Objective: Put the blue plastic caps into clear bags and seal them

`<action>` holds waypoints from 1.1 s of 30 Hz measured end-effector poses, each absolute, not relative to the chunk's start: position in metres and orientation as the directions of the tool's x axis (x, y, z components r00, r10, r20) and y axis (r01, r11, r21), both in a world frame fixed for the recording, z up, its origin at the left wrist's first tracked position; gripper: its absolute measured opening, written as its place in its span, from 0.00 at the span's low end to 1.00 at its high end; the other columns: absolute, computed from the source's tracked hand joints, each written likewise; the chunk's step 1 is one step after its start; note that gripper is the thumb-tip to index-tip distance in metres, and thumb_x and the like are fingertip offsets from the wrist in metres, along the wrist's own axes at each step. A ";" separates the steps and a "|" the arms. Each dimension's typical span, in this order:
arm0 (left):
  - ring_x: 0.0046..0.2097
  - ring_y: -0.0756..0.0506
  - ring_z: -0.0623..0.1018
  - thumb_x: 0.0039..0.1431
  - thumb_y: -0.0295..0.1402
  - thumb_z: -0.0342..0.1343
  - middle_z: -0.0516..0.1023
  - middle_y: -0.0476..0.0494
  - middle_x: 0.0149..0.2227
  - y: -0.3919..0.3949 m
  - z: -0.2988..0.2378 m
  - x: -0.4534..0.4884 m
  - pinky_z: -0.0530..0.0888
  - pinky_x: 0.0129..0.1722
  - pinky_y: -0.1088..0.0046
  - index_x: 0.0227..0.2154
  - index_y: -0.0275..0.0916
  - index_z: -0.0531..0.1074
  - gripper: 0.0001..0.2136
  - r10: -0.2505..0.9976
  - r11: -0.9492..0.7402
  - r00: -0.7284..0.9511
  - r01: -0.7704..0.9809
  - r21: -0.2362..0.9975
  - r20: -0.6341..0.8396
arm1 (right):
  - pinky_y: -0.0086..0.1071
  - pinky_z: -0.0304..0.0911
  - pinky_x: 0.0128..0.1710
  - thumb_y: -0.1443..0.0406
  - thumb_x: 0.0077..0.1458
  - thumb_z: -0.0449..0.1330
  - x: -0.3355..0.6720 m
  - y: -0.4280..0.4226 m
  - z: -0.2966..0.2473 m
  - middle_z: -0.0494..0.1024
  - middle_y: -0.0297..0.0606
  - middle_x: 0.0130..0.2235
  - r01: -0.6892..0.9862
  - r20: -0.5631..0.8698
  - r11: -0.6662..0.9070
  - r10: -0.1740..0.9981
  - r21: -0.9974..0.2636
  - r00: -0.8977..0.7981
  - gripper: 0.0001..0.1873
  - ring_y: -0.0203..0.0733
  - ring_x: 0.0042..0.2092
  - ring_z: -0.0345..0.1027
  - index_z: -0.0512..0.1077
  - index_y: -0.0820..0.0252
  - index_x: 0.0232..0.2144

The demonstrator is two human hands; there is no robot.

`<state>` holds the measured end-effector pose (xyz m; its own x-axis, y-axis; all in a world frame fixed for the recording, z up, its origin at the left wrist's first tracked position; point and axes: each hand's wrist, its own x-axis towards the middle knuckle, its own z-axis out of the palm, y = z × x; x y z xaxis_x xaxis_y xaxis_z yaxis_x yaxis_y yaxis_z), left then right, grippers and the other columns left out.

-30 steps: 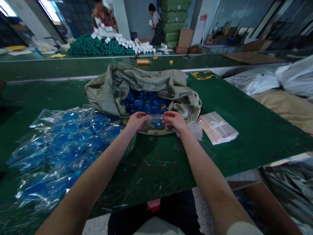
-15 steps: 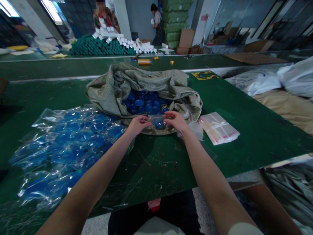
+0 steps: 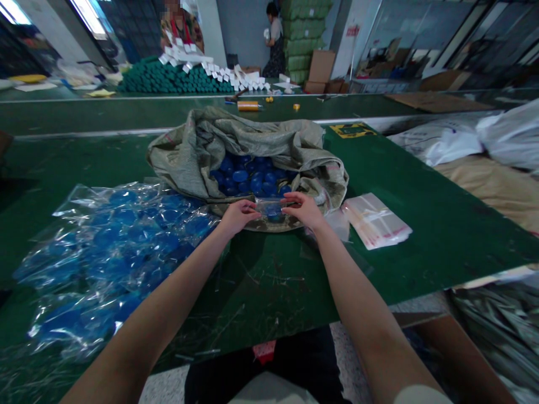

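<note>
Between my two hands is a small clear plastic bag [image 3: 273, 210] with a blue rounded piece inside. My left hand [image 3: 241, 215] pinches its left edge, and my right hand [image 3: 302, 210] pinches the right edge. Both hands are at the front lip of a grey-green woven sack [image 3: 185, 154]. Many loose blue pieces [image 3: 252, 177] lie within the open sack. To the left spreads a heap of clear bags with blue pieces in them [image 3: 126, 241]. A stack of flat clear bags [image 3: 377, 220] lies to the right of my right hand.
On the far bench [image 3: 357, 104] are green rolls [image 3: 168, 79] with white boxes [image 3: 240, 78], an orange roll of tape [image 3: 248, 106] and a cardboard sheet [image 3: 433, 101]. Large white sacks [image 3: 505, 132] sit at the right. Two people are beyond the bench.
My hands keep their grip on the small bag, which looks slightly flatter and more upright between them. The person in the background has shifted slightly to the right.
</note>
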<state>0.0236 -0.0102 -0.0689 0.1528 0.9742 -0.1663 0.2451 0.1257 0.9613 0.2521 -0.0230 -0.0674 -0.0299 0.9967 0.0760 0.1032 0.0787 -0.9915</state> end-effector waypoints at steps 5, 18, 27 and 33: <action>0.28 0.49 0.77 0.40 0.31 0.70 0.79 0.47 0.28 -0.009 -0.074 0.022 0.68 0.27 0.76 0.36 0.36 0.72 0.18 0.969 0.116 0.189 0.213 0.970 -0.157 | 0.34 0.71 0.43 0.73 0.40 0.68 0.253 -0.025 -0.066 0.81 0.37 0.41 0.109 0.076 0.081 0.996 -0.991 -0.045 0.23 0.33 0.35 0.74 0.73 0.59 0.42; 0.29 0.49 0.77 0.40 0.32 0.70 0.79 0.48 0.27 -0.004 -0.084 0.022 0.69 0.29 0.75 0.34 0.36 0.72 0.17 0.975 0.085 0.178 0.242 0.967 -0.131 | 0.33 0.72 0.41 0.72 0.40 0.68 0.254 -0.023 -0.076 0.80 0.38 0.43 0.102 0.090 0.097 0.993 -0.990 -0.073 0.25 0.32 0.32 0.74 0.72 0.58 0.44; 0.26 0.49 0.75 0.39 0.33 0.69 0.77 0.49 0.25 0.004 -0.089 0.028 0.67 0.26 0.75 0.32 0.36 0.73 0.15 0.985 0.107 0.102 0.287 0.952 -0.141 | 0.31 0.71 0.40 0.72 0.40 0.67 0.250 -0.016 -0.085 0.79 0.37 0.43 0.152 0.119 0.121 0.993 -0.981 -0.021 0.25 0.32 0.32 0.73 0.71 0.59 0.44; 0.23 0.50 0.72 0.40 0.38 0.69 0.77 0.49 0.24 0.010 -0.092 0.026 0.62 0.22 0.76 0.30 0.38 0.75 0.14 0.992 0.031 0.091 0.488 0.873 -0.086 | 0.33 0.72 0.40 0.71 0.43 0.64 0.249 -0.012 -0.094 0.78 0.37 0.43 0.251 0.163 0.164 0.986 -0.954 -0.025 0.25 0.33 0.32 0.73 0.71 0.58 0.46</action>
<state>0.0256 0.0100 -0.0925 0.0910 0.9921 -0.0860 0.4876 0.0309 0.8725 0.2490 -0.0119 -0.0939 -0.0248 0.9863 0.1634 0.2505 0.1643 -0.9541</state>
